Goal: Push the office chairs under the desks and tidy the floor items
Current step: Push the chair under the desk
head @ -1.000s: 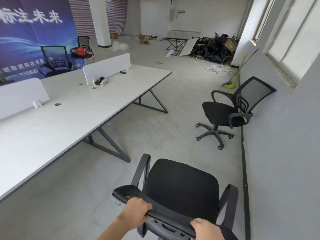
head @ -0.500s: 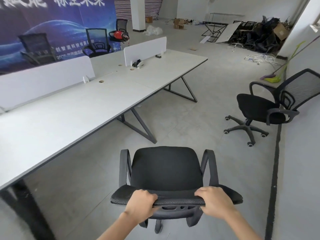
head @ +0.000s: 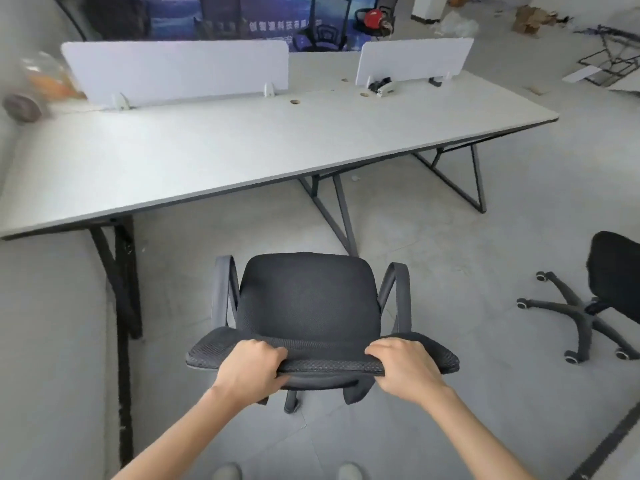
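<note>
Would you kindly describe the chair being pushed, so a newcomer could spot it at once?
Start from the long white desk crossing the room. On the grey floor in front of it, facing it, stands a black mesh office chair with grey armrests. Unlike the other black chair off to the right, its backrest top is gripped by the left hand and right hand.

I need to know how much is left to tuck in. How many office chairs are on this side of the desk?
2: one chair gripped by both hands, facing the desk; another at the right edge, partly cut off. More may be outside the frame.
</note>
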`<state>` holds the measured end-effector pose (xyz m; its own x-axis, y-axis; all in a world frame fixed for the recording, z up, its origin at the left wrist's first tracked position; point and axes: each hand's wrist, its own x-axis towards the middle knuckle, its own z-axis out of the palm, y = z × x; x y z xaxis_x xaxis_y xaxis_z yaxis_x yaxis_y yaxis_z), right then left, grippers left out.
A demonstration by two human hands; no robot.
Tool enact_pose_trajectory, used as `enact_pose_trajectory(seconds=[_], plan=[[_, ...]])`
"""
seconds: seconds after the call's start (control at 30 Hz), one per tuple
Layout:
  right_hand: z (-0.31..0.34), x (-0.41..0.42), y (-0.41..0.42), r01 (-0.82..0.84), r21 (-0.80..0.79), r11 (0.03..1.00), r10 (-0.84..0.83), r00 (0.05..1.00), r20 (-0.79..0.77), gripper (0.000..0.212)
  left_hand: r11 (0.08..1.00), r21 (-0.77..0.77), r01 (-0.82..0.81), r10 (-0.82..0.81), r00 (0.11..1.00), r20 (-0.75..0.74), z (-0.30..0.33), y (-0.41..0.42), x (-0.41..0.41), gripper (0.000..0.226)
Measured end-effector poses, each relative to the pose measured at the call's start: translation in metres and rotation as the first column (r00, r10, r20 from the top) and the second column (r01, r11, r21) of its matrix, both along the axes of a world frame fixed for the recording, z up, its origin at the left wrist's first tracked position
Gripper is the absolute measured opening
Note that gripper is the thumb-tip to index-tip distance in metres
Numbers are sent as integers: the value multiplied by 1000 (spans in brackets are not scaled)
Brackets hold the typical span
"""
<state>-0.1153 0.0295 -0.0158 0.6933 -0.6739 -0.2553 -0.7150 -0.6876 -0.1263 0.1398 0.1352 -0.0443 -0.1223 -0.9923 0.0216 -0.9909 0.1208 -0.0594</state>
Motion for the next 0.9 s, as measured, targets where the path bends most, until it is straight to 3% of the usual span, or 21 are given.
enact_pose_trajectory(seconds=[0.1, 0.27, 0.53, 0.9], plan=[[-1, 1, -13, -99, 6, 995, 99, 995, -16, 27, 985, 21, -171, 171, 985, -23, -1, 5, -10, 21], [0, 2, -32, -212, 16, 977, 213, 976, -44, 35, 940, 91, -330, 342, 917, -204, 5, 11, -26, 16], [4, 8, -82, -317, 1, 948, 317, 948, -35, 28, 928, 11, -373, 370, 916, -154, 13, -10, -41, 26], [3, 111, -150, -328, 34, 944, 328, 944, 23, 37, 852, 111, -512, 524, 831, -189, 16, -63, 40, 29]])
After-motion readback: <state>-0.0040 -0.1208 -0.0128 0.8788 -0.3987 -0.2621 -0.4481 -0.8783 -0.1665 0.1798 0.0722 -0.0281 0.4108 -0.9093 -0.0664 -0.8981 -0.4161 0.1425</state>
